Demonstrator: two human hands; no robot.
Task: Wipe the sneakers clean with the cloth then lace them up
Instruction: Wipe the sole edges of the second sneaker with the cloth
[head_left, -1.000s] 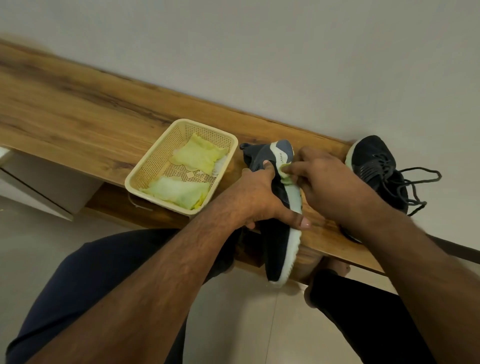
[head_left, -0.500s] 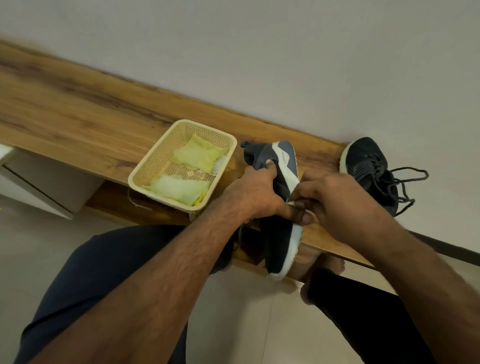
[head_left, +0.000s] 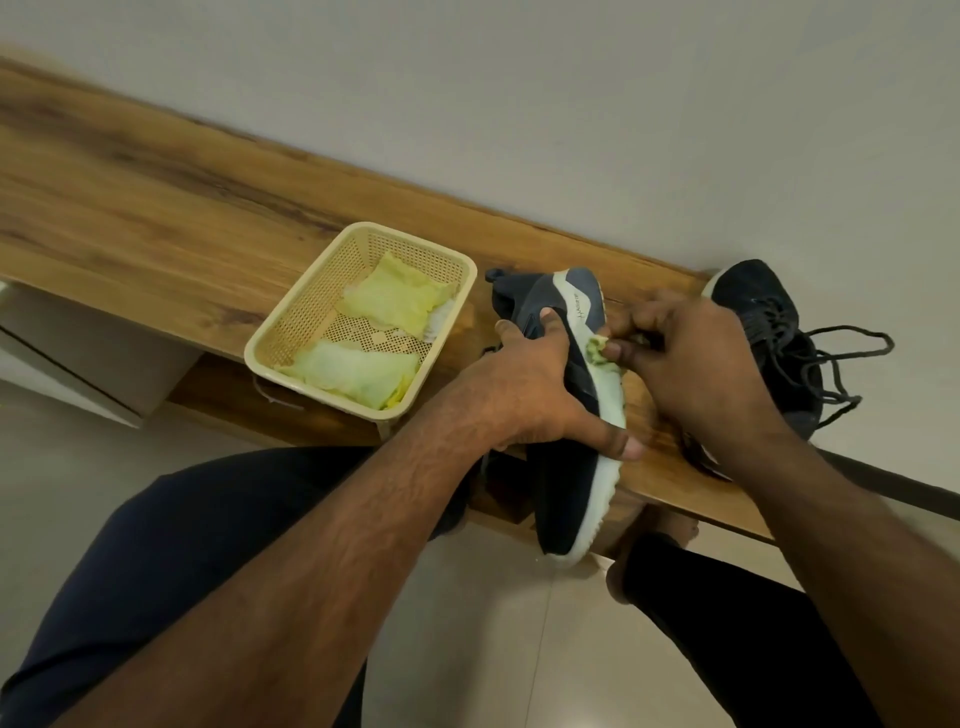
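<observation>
A dark navy sneaker (head_left: 563, 483) with a white sole lies on its side across the front edge of the wooden bench, toe hanging toward me. My left hand (head_left: 535, 395) grips its upper, thumb over the sole edge. My right hand (head_left: 691, 364) pinches a small yellow-green cloth (head_left: 597, 347) against the white sole near the heel. The second dark sneaker (head_left: 763, 322) stands at the right end of the bench with its laces loose and trailing.
A cream plastic basket (head_left: 291, 332) with folded yellow-green cloths sits on the wooden bench (head_left: 156, 208) left of the held sneaker. A pale wall runs right behind the bench. My knees and a tiled floor are below.
My right hand slid the cloth down along the white sole toward the middle, then back up toward the heel. The left hand kept its grip on the sneaker.
</observation>
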